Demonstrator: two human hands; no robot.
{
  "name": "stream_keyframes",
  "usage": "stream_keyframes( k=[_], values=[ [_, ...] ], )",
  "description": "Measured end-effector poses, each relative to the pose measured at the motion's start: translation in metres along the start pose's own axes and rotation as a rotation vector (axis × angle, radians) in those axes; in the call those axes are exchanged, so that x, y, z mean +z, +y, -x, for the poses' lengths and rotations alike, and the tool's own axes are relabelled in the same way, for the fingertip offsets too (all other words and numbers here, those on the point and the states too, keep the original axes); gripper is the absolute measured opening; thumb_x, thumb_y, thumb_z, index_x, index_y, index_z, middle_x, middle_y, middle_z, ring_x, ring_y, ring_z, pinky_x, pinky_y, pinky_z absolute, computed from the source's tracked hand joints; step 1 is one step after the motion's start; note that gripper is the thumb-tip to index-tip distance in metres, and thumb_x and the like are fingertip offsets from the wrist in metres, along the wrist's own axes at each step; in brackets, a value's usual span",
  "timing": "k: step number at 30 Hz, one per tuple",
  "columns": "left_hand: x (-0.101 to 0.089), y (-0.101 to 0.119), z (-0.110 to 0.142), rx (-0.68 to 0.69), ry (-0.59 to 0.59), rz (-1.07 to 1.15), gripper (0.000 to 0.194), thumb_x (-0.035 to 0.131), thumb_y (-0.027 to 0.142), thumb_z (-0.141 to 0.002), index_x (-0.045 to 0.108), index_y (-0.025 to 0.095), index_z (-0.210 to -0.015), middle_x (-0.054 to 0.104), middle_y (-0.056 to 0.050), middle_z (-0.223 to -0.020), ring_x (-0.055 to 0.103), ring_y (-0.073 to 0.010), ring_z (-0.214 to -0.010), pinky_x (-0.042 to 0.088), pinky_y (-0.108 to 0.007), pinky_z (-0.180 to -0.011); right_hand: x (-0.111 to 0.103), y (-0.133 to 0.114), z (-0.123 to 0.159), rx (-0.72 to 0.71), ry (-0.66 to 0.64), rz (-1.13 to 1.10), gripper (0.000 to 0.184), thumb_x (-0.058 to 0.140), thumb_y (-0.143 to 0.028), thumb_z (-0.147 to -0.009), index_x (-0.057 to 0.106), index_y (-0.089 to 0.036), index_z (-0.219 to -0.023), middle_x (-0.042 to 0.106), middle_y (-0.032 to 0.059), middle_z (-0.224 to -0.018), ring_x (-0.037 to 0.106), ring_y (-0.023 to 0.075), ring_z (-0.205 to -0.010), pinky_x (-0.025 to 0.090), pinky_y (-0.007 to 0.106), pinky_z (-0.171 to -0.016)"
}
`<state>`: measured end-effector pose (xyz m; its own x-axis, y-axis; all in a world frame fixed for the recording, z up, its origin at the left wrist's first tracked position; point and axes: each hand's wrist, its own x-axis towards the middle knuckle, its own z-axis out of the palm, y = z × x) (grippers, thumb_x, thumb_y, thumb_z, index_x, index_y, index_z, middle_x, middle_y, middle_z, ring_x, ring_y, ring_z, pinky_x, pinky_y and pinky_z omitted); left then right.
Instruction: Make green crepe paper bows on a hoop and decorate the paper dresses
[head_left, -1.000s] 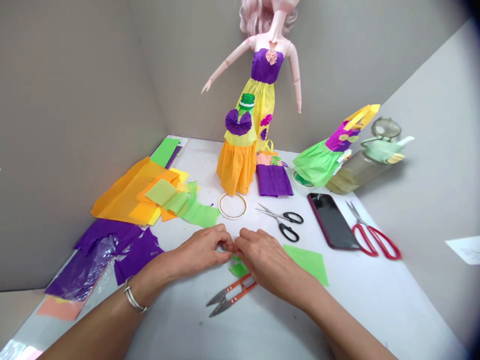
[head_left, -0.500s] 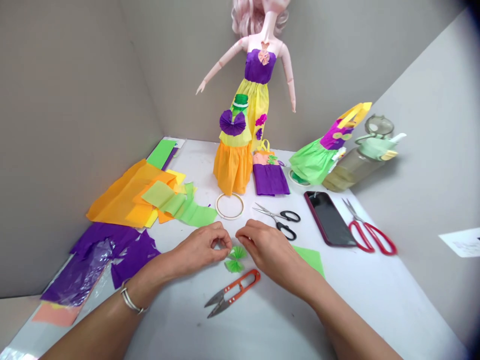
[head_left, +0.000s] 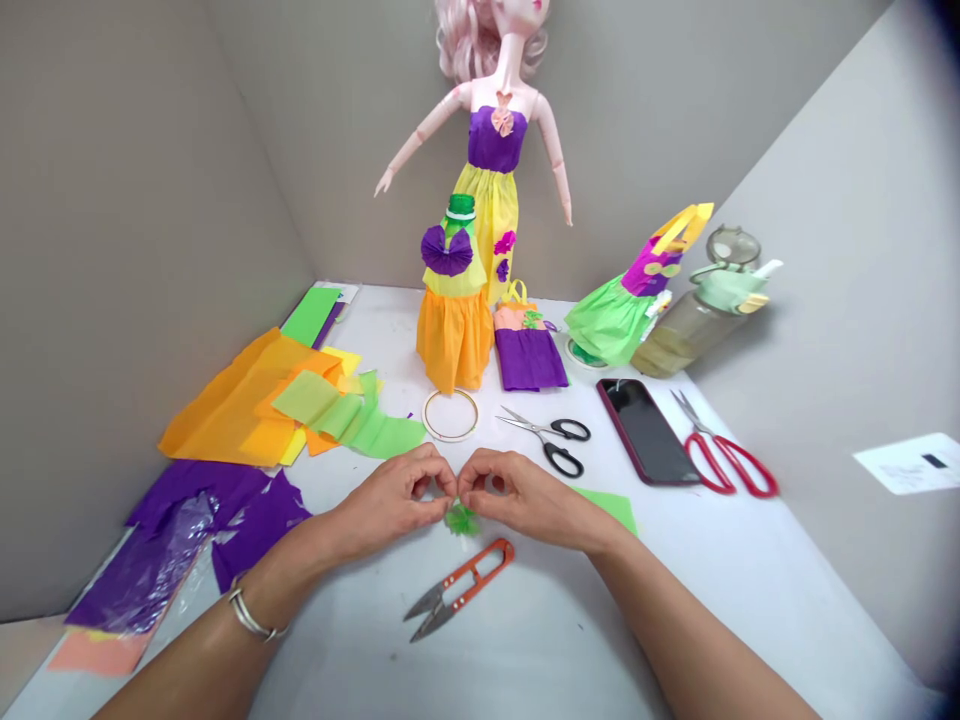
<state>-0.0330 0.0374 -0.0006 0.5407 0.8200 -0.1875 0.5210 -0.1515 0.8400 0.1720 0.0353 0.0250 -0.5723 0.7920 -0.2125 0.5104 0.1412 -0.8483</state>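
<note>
My left hand and my right hand meet fingertip to fingertip over the white table, both pinched on a small pleated green paper bow that shows just below the fingers. A silver bangle circles my left wrist. Orange thread snips lie on the table just in front of the hands. A flat green paper piece lies partly under my right wrist.
A doll in a purple, yellow and orange paper dress stands at the back. Near it are a small purple paper dress, a green paper dress, a bottle, black scissors, a phone, red scissors, a ring and loose paper sheets.
The hands parted half a second ago, leaving the green bow between them, and have now closed together on it again. The view has tilted slightly, shifting everything left.
</note>
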Motion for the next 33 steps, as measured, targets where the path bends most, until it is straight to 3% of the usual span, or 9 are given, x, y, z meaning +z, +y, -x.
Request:
stream_keyframes(
  k=[24, 29, 33],
  values=[
    [-0.002, 0.003, 0.001, -0.026, 0.009, 0.035, 0.008, 0.057, 0.026, -0.080, 0.062, 0.020, -0.081, 0.049, 0.003, -0.080, 0.044, -0.0127, -0.072, 0.035, -0.024, -0.064, 0.011, 0.011, -0.004, -0.003, 0.059, -0.069, 0.012, 0.056, -0.018, -0.080, 0.068, -0.017, -0.083, 0.063, -0.0008, -0.081, 0.053, 0.0128, -0.073, 0.040, 0.023, -0.067],
    [0.000, 0.002, 0.000, -0.017, 0.042, 0.021, 0.008, 0.057, 0.027, -0.082, 0.062, 0.020, -0.081, 0.049, 0.003, -0.080, 0.045, -0.0132, -0.073, 0.035, -0.024, -0.065, 0.011, 0.012, -0.006, 0.014, 0.084, -0.101, 0.010, 0.056, -0.018, -0.080, 0.066, -0.017, -0.081, 0.063, -0.0011, -0.078, 0.051, 0.0120, -0.070, 0.039, 0.024, -0.066],
    [0.000, 0.002, 0.001, 0.025, 0.169, 0.026, 0.006, 0.058, 0.024, -0.081, 0.060, 0.021, -0.085, 0.049, 0.002, -0.084, 0.045, -0.0134, -0.075, 0.037, -0.025, -0.070, 0.009, 0.013, -0.009, 0.012, 0.117, -0.165, 0.009, 0.055, -0.017, -0.079, 0.064, -0.016, -0.079, 0.062, -0.0016, -0.074, 0.051, 0.0113, -0.067, 0.039, 0.023, -0.065]
  ],
)
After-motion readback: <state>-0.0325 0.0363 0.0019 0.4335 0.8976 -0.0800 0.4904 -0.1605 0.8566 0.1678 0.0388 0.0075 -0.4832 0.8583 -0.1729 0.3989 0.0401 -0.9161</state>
